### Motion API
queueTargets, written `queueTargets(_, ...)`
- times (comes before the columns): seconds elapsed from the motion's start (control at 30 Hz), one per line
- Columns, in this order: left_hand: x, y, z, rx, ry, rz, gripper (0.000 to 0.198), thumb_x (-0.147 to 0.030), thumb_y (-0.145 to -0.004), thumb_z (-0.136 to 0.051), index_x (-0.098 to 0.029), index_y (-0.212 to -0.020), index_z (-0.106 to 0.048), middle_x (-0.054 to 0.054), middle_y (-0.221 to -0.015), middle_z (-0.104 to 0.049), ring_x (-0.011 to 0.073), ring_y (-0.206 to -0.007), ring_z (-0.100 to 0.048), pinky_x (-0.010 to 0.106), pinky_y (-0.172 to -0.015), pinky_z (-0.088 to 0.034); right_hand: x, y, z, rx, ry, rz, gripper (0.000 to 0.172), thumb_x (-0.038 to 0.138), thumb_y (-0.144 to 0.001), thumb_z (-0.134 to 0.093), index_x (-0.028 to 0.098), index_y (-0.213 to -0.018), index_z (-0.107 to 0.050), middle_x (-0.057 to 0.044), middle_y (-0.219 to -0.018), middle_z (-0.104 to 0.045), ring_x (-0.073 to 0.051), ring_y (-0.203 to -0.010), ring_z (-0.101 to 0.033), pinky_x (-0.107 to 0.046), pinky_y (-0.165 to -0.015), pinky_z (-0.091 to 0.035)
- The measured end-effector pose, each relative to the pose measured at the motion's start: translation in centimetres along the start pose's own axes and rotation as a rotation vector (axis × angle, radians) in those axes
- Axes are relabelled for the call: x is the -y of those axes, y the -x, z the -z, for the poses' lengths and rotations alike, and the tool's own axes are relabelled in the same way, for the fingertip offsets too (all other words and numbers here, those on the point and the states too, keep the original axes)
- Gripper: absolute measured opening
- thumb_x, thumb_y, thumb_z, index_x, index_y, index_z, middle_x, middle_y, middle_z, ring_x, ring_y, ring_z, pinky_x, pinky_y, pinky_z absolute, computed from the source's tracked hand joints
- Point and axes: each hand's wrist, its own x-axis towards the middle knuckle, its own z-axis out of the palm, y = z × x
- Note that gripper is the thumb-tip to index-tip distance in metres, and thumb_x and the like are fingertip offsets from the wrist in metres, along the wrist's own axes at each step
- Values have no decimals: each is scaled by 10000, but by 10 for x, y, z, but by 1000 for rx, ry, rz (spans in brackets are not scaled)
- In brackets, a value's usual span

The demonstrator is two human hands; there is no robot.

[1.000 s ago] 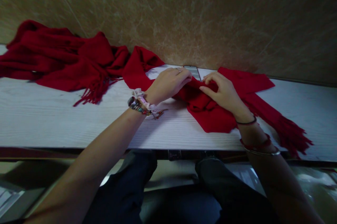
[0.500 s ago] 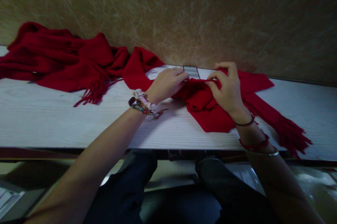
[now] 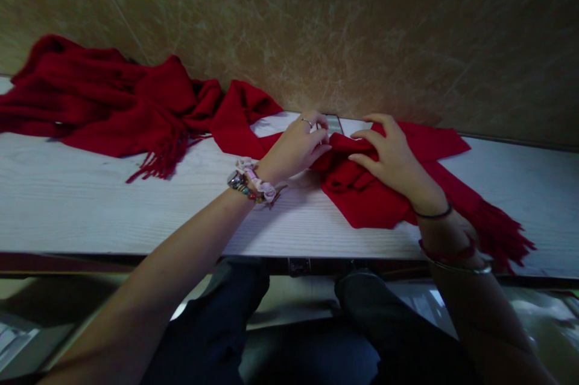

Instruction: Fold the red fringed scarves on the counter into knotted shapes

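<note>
A red scarf point(image 3: 362, 198) lies folded and bunched near the middle of the white table, with a fringed end stretching to the right. My left hand point(image 3: 301, 143) is at the left side of the bunched part, its fingers curled close together; what they hold, if anything, is too small to make out. Over the right part of the scarf rests my right hand point(image 3: 391, 159), thumb and fingers apart with nothing between them. A small flat rectangular object point(image 3: 333, 125) lies behind the scarf, partly covered by my left hand.
More red fringed cloth point(image 3: 136, 95) is heaped on the left of the white table point(image 3: 90, 204), reaching to the middle. A brown marbled wall point(image 3: 289, 29) stands along the table's back edge. My legs are below the front edge.
My right hand has let go of the scarf's upper edge, its thumb and fingers spreading apart. My left hand has shifted slightly right, with its fingers curled more.
</note>
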Motion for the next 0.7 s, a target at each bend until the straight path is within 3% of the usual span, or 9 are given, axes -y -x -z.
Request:
queueTargets(0.17,3,1,-3,-26,-14,-12,99,-209,-833,-526,-130,-798,-574,91,-1002,-510,190,-927,-489,321,-827,-415,13,-4,-7,-80,-10,21,99,228,-782,-529,211,-811,-621,-89,-1107,-529,-277,-1061,-477,-522,-920,-330)
queueTargets(0.4,16,4,-8,36,-114,-48,101,-217,-796,-559,-123,-789,-594,98,-1033,-513,209,-925,-497,328,-806,-430,20,-7,7,-222,-160,32,53,214,-768,-549,204,-742,-595,-65,-969,-559,-231,-948,-535,-434,-836,-429)
queueTargets(0.6,29,3,3,-104,-70,85,105,-170,-809,-498,-168,-811,-603,60,-1046,-496,198,-974,-479,347,-854,-414,1,-5,21,-405,-123,-58,73,295,-773,-563,234,-735,-573,-54,-942,-554,-236,-952,-532,-446,-829,-427)
queueTargets(0.7,25,2,7,-107,-61,129,115,-150,-789,-508,-157,-806,-621,68,-1075,-485,211,-1029,-457,370,-907,-383,-9,-3,19,-439,-52,-134,90,312,-779,-551,237,-731,-568,-55,-911,-553,-238,-922,-538,-454,-817,-431)
